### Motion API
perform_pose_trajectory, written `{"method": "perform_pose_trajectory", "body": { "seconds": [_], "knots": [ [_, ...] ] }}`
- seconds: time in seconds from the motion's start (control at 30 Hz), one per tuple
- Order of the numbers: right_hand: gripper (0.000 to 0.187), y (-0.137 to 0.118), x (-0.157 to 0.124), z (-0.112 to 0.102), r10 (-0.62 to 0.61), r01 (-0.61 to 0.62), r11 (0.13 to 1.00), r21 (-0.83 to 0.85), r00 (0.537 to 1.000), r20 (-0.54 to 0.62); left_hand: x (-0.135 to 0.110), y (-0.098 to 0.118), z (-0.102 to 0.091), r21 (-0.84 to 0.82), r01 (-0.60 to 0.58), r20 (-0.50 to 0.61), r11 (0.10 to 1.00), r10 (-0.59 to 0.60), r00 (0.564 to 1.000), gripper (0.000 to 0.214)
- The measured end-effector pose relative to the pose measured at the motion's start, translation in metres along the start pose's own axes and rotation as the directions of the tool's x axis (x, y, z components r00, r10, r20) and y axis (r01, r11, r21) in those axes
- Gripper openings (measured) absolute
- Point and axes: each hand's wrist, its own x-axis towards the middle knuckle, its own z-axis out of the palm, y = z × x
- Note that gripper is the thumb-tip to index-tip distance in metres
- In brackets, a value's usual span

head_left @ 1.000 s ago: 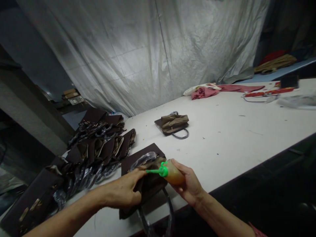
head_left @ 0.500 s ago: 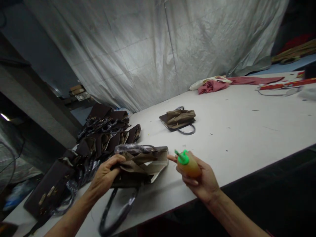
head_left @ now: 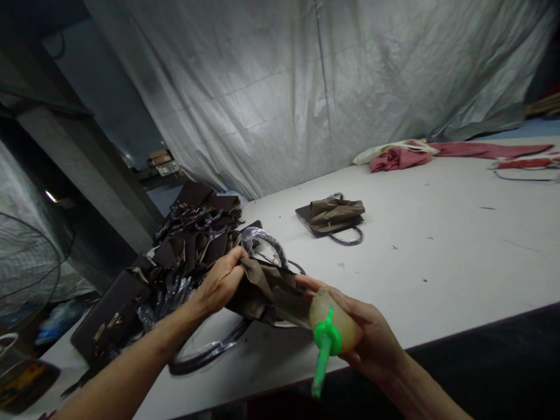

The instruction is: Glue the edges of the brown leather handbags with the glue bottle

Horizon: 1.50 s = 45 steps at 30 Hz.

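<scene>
A dark brown handbag [head_left: 266,291] with a tan-brown lining lies partly raised over the near part of the table. My left hand [head_left: 223,280] is closed on the lining at its left side. One plastic-wrapped handle arches up behind the bag, and the other hangs at the front. My right hand [head_left: 367,332] grips a squeeze bottle [head_left: 335,321] with a green nozzle pointing down toward me; the bottle has yellowish contents. The fingertips of that hand reach to the right edge of the bag, and the bottle covers part of it.
Several dark handbags [head_left: 188,245] with wrapped handles are piled at the left of the white table [head_left: 437,251]. Another handbag [head_left: 335,216] lies farther back, lining turned out. Pink cloth [head_left: 400,157] rests by the silver sheet [head_left: 271,93]. A wire fan guard [head_left: 30,262] stands at far left.
The squeeze bottle has tipped from nozzle-up to nozzle-down. My right fingers have come onto the bag's right edge, and the bag has turned in my left hand. The view has shifted left.
</scene>
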Motion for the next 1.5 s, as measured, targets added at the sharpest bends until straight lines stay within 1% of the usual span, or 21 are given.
{"method": "perform_pose_trajectory", "body": {
  "seconds": [0.07,0.13,0.27,0.37,0.5,0.57,0.63,0.7,0.77,0.87,0.93,1.0,1.07,1.13,1.17,1.2,1.27,1.33,1.37,1.43,1.5],
  "knots": [
    [0.06,-0.001,0.002,0.004,0.008,-0.008,1.0,0.003,1.0,-0.002,0.0,0.003,0.007,0.071,-0.046,-0.007,0.996,0.047,0.999,0.011],
    [0.062,0.0,0.004,0.008,0.012,-0.012,1.0,0.002,1.0,-0.006,-0.001,0.007,0.012,0.152,-0.075,0.015,0.986,0.074,0.997,0.021],
    [0.059,0.006,0.003,0.019,-0.024,0.028,0.997,0.075,0.998,-0.05,-0.005,0.018,0.022,0.343,-0.056,0.063,0.938,0.036,0.997,0.058],
    [0.058,0.009,0.002,0.027,-0.023,0.036,0.989,0.142,0.996,-0.092,-0.009,0.028,0.03,0.463,-0.021,0.071,0.886,-0.014,0.997,0.072],
    [0.07,0.008,-0.001,0.035,0.029,0.001,0.978,0.209,0.99,-0.14,-0.013,0.038,0.039,0.532,0.088,0.028,0.842,-0.121,0.992,0.07],
    [0.073,0.008,-0.004,0.038,0.036,0.003,0.97,0.242,0.987,-0.157,-0.014,0.041,0.04,0.541,0.103,0.0,0.834,-0.123,0.992,0.062],
    [0.074,0.008,-0.007,0.041,0.033,0.009,0.961,0.277,0.989,-0.146,-0.016,0.04,0.038,0.533,0.102,-0.027,0.84,-0.104,0.994,0.046],
    [0.074,0.007,-0.009,0.044,0.029,0.009,0.951,0.308,0.992,-0.12,-0.017,0.036,0.033,0.511,0.091,-0.067,0.855,-0.065,0.996,0.03],
    [0.071,0.006,-0.01,0.046,0.034,-0.001,0.948,0.319,0.995,-0.099,-0.017,0.03,0.027,0.495,0.026,-0.089,0.869,0.021,0.996,0.02],
    [0.056,-0.001,-0.013,0.043,0.004,0.025,0.957,0.289,0.995,-0.098,-0.009,0.021,0.01,0.488,-0.148,-0.068,0.86,0.207,0.976,0.015],
    [0.044,-0.009,-0.016,0.034,-0.061,0.09,0.962,0.257,0.991,-0.118,0.002,0.019,-0.009,0.475,-0.224,-0.039,0.851,0.275,0.961,0.018],
    [0.035,-0.017,-0.021,0.021,-0.127,0.159,0.959,0.234,0.981,-0.145,0.018,0.024,-0.032,0.48,-0.226,-0.001,0.848,0.259,0.966,0.026],
    [0.029,-0.023,-0.026,0.005,-0.166,0.207,0.951,0.229,0.968,-0.185,0.035,0.035,-0.053,0.531,-0.187,0.072,0.827,0.176,0.982,0.033],
    [0.024,-0.026,-0.03,-0.01,-0.19,0.245,0.942,0.229,0.953,-0.237,0.052,0.048,-0.063,0.546,-0.224,0.207,0.807,0.129,0.97,0.038],
    [0.021,-0.027,-0.033,-0.017,-0.2,0.262,0.938,0.227,0.944,-0.262,0.059,0.055,-0.062,0.54,-0.247,0.274,0.805,0.109,0.955,0.038],
    [0.019,-0.027,-0.035,-0.022,-0.211,0.278,0.935,0.221,0.935,-0.285,0.066,0.061,-0.056,0.529,-0.27,0.354,0.804,0.08,0.932,0.037],
    [0.014,-0.027,-0.038,-0.03,-0.227,0.298,0.935,0.191,0.919,-0.322,0.078,0.071,-0.034,0.524,-0.312,0.504,0.793,0.007,0.864,0.036],
    [0.012,-0.027,-0.041,-0.036,-0.245,0.311,0.942,0.129,0.896,-0.369,0.088,0.079,-0.004,0.557,-0.36,0.588,0.749,-0.049,0.807,0.034],
    [0.013,-0.027,-0.042,-0.038,-0.266,0.325,0.942,0.084,0.875,-0.405,0.093,0.081,0.011,0.566,-0.373,0.601,0.735,-0.058,0.797,0.033],
    [0.018,-0.029,-0.045,-0.046,-0.338,0.372,0.928,-0.031,0.803,-0.491,0.104,0.081,0.04,0.573,-0.388,0.606,0.722,-0.056,0.793,0.032],
    [0.028,-0.032,-0.048,-0.056,-0.435,0.418,0.893,-0.168,0.702,-0.564,0.116,0.075,0.064,0.578,-0.383,0.601,0.721,-0.059,0.797,0.032]
  ]
}}
